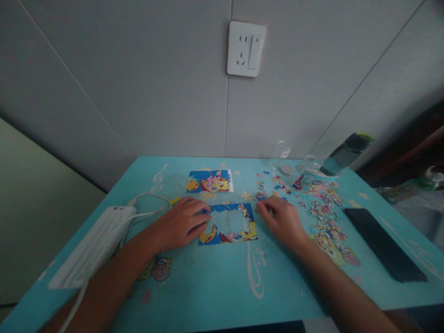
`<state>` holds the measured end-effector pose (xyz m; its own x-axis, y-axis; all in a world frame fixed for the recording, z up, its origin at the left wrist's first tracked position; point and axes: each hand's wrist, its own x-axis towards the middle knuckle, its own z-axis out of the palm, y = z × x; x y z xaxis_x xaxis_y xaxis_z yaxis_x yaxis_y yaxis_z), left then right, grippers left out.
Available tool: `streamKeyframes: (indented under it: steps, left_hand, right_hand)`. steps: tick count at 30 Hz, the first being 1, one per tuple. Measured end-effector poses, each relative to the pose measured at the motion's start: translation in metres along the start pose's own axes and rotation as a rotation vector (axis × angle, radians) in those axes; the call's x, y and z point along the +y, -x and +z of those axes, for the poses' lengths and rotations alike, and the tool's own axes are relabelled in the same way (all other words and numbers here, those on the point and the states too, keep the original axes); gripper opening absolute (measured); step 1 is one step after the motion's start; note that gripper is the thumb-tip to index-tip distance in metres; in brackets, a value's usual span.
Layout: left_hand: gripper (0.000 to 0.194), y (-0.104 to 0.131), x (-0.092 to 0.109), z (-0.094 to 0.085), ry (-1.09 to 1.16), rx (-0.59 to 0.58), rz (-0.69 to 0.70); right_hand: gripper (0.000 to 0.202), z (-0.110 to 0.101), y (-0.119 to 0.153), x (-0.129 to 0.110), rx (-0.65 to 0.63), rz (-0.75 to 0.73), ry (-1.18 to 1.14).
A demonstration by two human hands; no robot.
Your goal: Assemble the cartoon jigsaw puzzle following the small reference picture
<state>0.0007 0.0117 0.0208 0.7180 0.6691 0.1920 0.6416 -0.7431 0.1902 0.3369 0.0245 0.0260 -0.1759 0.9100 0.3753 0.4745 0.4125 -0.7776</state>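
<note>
Fingers point(201, 217) flat on puzzle frame point(229, 224)

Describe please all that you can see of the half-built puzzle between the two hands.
The half-built puzzle lies flat on the turquoise table. It is a rectangular frame of joined pieces, it seems cardboard, blue with yellow and pink cartoon figures; its middle is unfilled, showing the table. The left hand rests on its left edge; the right hand lies just beside its right edge.
</note>
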Motion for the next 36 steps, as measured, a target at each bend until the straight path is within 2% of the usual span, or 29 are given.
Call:
streamKeyframes:
  steps: [1, 3, 6, 11, 23, 31, 36]
  left_hand:
    - [0.025, 0.000, 0.000, 0.000, -0.001, -0.002, 0.002]
    - [0.024, 0.000, 0.000, 0.001, -0.007, 0.000, 0.003]
    - [0.024, 0.000, 0.001, 0.002, -0.015, 0.013, 0.004]
    - [0.023, -0.001, 0.003, 0.001, -0.020, 0.021, 0.026]
    - [0.023, -0.001, 0.002, 0.001, -0.020, 0.031, 0.028]
    - [0.023, 0.001, 0.001, 0.002, -0.005, 0.067, 0.048]
    - [0.024, -0.001, 0.003, -0.001, -0.026, 0.049, 0.055]
  right_hand:
    - [0.011, 0.006, 0.002, 0.002, -0.065, -0.061, 0.072]
    - [0.020, 0.017, 0.005, 0.004, -0.181, -0.136, 0.179]
    - [0.033, 0.024, 0.006, 0.006, -0.273, -0.175, 0.324]
    - [0.030, 0.020, 0.006, 0.007, -0.290, -0.189, 0.432]
    - [0.023, 0.012, 0.003, 0.006, -0.300, -0.207, 0.413]
    - [0.026, -0.004, 0.004, -0.005, -0.510, -0.264, 0.343]
    - [0.025, -0.016, -0.002, -0.002, -0.436, -0.230, 0.351]
